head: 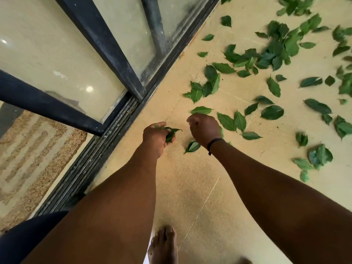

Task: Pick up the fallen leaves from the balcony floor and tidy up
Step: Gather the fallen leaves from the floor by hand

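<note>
Looking down from the head camera, the person stoops over the floor (190, 187) with both arms stretched toward the middle of the frame. The left hand (155, 137) is curled round a small bunch (171, 133) of green leaves, their tips sticking out to the right of the fist. The right hand (203, 129) hangs knuckles-up just beside it, fingers bent under; whether it pinches anything cannot be told, since the fingertips are hidden beneath the hand. One leaf (201, 110) lies just above that hand, another (192, 146) just below the wrist, beside a dark wristband (214, 142).

The rest of the leaves (282, 46) are scattered across the right half and heaped thickest at the upper right. They look thin, light and limp, lying flat on the smooth floor, so they will likely weigh nothing but be awkward to lift: a fingertip pinch at a raised edge or tip should serve best, or raking several together first. The bunch will crush easily yet should come to no harm, though loose ones could slip out of a full fist.

A door track (106, 149) and frame run diagonally through the left, with a mat (34, 149) beyond it at lower left. No bin or bag is visible. Leaves at the right and top edges are cut off and blurred, and a bare foot (163, 246) shows at the bottom.
</note>
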